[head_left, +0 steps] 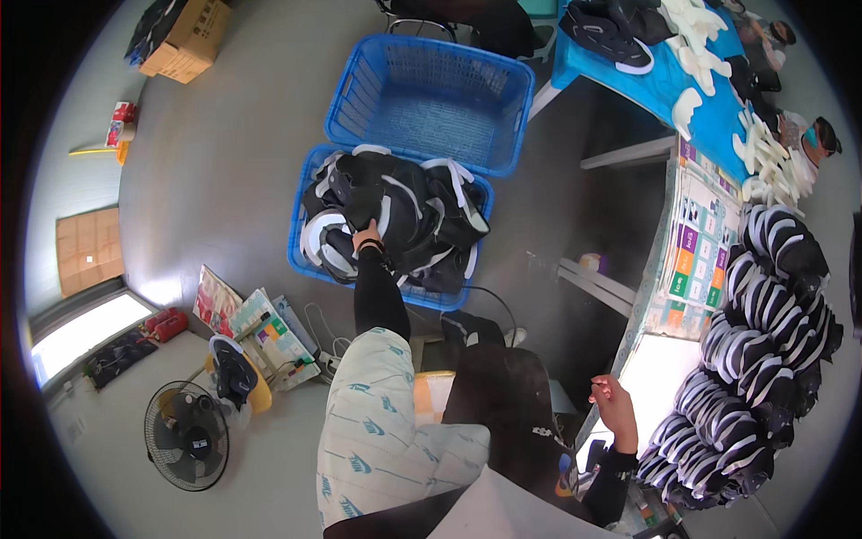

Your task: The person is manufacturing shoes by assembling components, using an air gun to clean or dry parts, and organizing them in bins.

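**Left hand in the bin of shoe parts**

Down on the floor, seen from the head camera, two blue baskets stand touching each other. The far basket (431, 94) holds nothing that shows. The near basket (305, 256) is heaped with black and white shoe uppers (404, 211), piled above its rim. The left hand (366, 237) reaches into this heap in a black sleeve; its fingers curl down among the uppers, but whether the grip pinches one piece or only rests on the pile I cannot tell, since the fingertips are buried.

The right hand (613, 395) sits at the near edge of the table (660, 355), fingers loosely curled together, holding nothing that can be seen. Just right of it on the table lies a large stack of black and white striped pieces (763, 341), running from the table's middle to its near end. A coloured chart (700, 251) lies flat on the table beyond the hand.

Farther off, a blue-topped table (669, 85) carries a black shoe (606, 38) and white insoles (768, 157).

Left of the person's lap, a fan (187, 436) stands on the floor beside papers and another shoe (232, 368). A cardboard box (189, 38) is cut off at the top edge.
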The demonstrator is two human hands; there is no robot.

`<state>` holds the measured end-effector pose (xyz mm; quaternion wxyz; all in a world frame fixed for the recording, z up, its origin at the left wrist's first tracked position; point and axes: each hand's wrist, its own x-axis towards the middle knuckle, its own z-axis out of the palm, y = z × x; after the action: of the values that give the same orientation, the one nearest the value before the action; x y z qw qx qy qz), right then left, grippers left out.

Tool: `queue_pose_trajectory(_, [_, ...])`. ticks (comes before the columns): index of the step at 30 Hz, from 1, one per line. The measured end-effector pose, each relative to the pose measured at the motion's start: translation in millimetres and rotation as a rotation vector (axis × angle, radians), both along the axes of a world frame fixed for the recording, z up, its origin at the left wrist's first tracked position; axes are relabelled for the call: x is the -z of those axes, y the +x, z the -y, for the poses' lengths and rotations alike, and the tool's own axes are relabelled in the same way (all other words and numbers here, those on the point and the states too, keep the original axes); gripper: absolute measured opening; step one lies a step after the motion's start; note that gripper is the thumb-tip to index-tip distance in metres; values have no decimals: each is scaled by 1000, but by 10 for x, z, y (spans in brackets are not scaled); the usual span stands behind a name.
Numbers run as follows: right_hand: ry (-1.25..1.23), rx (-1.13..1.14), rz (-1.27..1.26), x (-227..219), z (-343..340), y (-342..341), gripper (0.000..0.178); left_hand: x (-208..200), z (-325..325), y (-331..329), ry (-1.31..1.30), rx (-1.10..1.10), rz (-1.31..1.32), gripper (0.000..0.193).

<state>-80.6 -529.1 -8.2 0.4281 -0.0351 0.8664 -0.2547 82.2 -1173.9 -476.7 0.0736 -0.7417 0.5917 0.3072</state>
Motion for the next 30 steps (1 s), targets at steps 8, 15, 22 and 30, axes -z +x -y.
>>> queue_pose_trajectory(8, [-66, -7, 86, -107, 105, -87, 23, -1243, -671, 676, -435, 116, -194, 72])
queue_pose_trajectory(15, [-642, 101, 225, -412, 380, -250, 50, -3059, -2116, 490, 136, 595, -1084, 44])
queue_pose_trajectory(22, [-1449, 832, 509, -887, -426, -205, 51, -4143, -3778, -429, 331, 1392, -644, 43])
queue_pose_trajectory(30, [-1725, 773, 18, -878, -2200, 432, 36, -6356, -6077, -1116, 223, 1242, -1016, 40])
